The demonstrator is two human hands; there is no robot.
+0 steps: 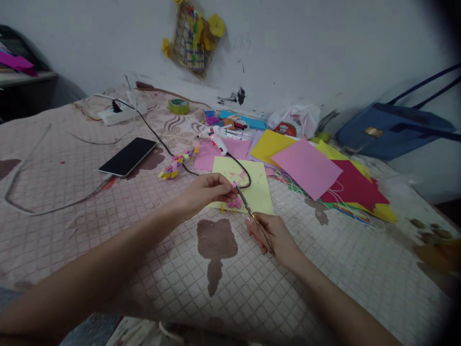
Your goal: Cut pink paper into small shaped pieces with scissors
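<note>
My left hand (215,188) pinches a small piece of pink paper (234,185) over a pale yellow sheet (261,194). In my right hand (272,233) is a pair of scissors (247,203), its blades pointing up and left to the pink piece. Whether the blades touch the paper is too small to tell. Under the blades, more pink scraps (236,203) lie on the yellow sheet. A white glue gun (219,142) rests just behind, its black cord looping over the sheet. Left of it lies a strip of small pink, yellow and purple paper shapes (179,163).
Coloured paper sheets (306,167) and white string (336,194) are piled at the right. On the left lie a phone (127,157) with its cable and a power strip (117,114). Green tape (179,106) stands near the wall. A blue handbag (392,129) sits at the back right.
</note>
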